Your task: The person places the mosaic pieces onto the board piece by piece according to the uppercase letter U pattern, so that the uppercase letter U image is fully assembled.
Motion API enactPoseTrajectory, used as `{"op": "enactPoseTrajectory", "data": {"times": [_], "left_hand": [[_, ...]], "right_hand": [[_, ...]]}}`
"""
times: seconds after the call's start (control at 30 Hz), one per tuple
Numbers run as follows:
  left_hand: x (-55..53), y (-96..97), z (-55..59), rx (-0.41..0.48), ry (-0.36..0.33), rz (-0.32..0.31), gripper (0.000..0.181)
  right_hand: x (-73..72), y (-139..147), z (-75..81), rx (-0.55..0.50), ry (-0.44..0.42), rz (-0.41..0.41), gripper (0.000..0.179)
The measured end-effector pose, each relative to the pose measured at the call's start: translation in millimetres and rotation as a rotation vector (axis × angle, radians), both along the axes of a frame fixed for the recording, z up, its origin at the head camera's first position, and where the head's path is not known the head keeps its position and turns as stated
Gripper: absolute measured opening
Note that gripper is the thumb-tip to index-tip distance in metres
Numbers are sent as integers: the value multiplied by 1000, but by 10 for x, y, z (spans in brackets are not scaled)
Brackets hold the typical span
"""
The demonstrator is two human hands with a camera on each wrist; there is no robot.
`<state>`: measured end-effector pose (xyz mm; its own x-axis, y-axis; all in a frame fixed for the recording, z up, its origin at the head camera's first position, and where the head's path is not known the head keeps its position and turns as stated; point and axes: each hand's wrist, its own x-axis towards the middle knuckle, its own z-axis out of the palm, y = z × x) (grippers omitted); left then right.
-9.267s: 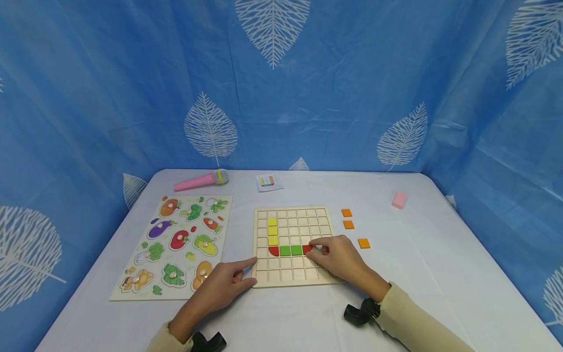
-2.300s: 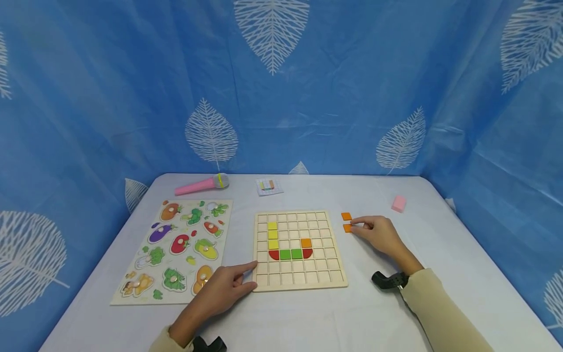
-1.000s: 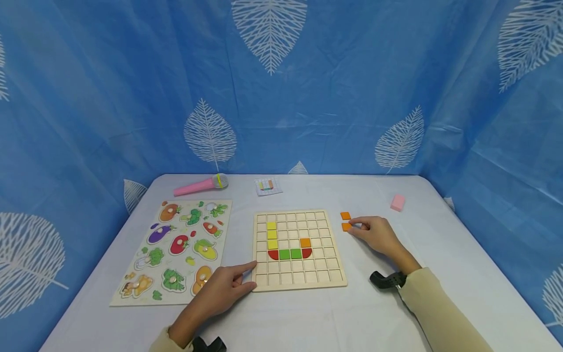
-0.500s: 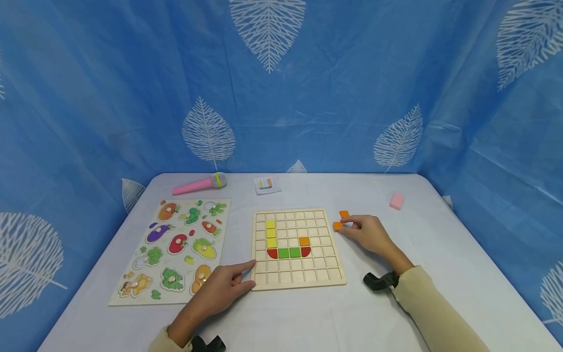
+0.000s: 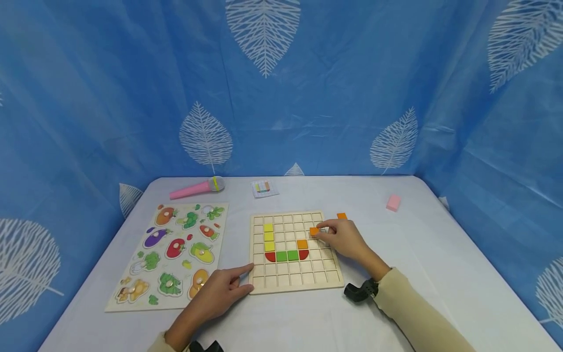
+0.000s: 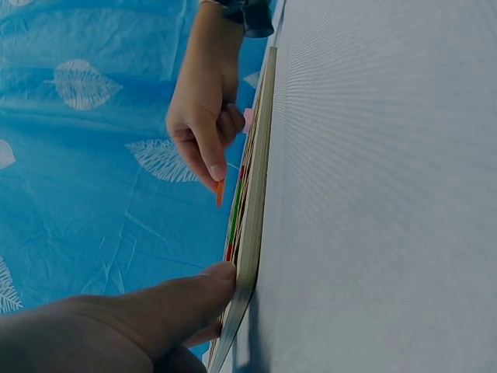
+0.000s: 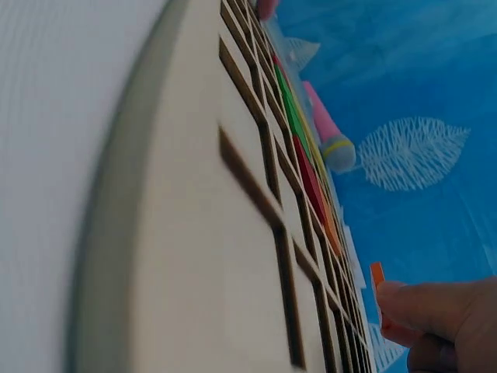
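Note:
Between thumb and fingers, my right hand (image 5: 345,238) pinches an orange square tile (image 5: 313,231) above the right part of the wooden grid board (image 5: 296,289). The right wrist view shows that orange tile (image 7: 377,274) raised off the board. Set in the grid are a column of yellow tiles (image 5: 269,236), two green tiles (image 5: 287,255), red rounded tiles (image 5: 303,254) at both ends and one orange tile (image 5: 302,244) above the right red one. My left hand (image 5: 218,293) touches the board's left edge with extended index finger and thumb. Another orange tile (image 5: 342,216) lies beyond the right hand.
A vegetable puzzle board (image 5: 167,254) lies at the left, partly behind the left hand. Along the back are a pink toy microphone (image 5: 196,187) and a small pattern card (image 5: 264,188). A pink block (image 5: 393,202) sits at the back right. A blue leaf-print cloth surrounds the table.
An orange tile went into the grid above the right red tile. My right hand then picked up a second orange tile and carried it left over the board. My left hand stays at the board's edge.

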<state>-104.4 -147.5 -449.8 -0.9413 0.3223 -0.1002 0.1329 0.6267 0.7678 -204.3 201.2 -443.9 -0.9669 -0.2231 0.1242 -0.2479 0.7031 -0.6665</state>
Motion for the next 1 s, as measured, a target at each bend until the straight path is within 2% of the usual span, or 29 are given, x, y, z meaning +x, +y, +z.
{"op": "enactPoseTrajectory", "data": {"times": [0.2,0.43,1.0], "left_hand": [[0,1,1,-7,7,5,52],[0,2,-12,25,-18,6,53],[3,10,-24,18,-14,13,53]], "right_hand": [[-5,-192,-18,-31,-29,8,31],[-40,-325,-64,-36,-37,3,30],[-39,-362,-91,11,-25,12,28]]}}
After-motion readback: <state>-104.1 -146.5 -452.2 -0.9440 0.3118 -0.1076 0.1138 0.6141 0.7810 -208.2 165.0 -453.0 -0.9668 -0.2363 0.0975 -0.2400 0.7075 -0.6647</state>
